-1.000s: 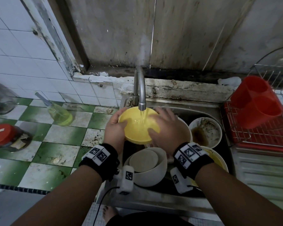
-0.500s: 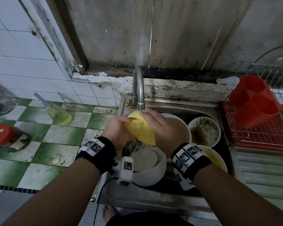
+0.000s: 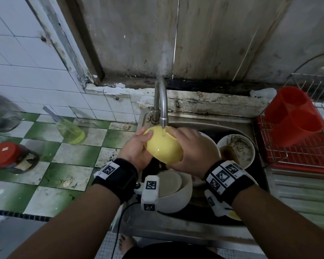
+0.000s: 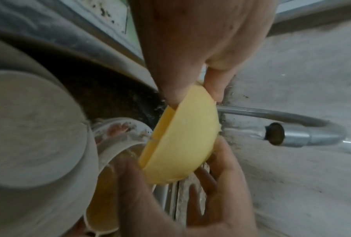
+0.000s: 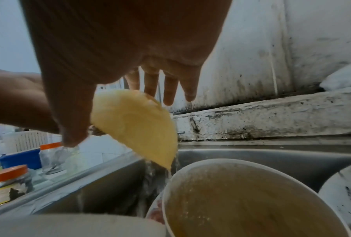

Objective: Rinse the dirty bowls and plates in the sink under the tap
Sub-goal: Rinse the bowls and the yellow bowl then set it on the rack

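Note:
A yellow bowl (image 3: 164,144) is tipped over with its underside up under the tap (image 3: 161,101). Water runs down its outside and off the lower edge (image 5: 134,128). My left hand (image 3: 144,136) pinches the bowl's left rim between thumb and finger (image 4: 190,72). My right hand (image 3: 183,144) lies on the right side, its thumb on the outside and its fingers (image 5: 150,85) straight and spread past the rim. Below in the sink (image 3: 176,228) are stacked white bowls (image 3: 174,191), a soiled white bowl (image 3: 236,150) and a bowl of brown water (image 5: 241,200).
A red cutlery holder (image 3: 292,116) sits on a red wire rack (image 3: 297,156) right of the sink. On the green checked counter to the left stand a soap bottle (image 3: 69,131) and a red-lidded jar (image 3: 9,157). A yellow dish (image 3: 234,215) lies under my right wrist.
The yellow bowl was upright and catching the stream a second ago. Both hands turned it over, so water now falls on its outside.

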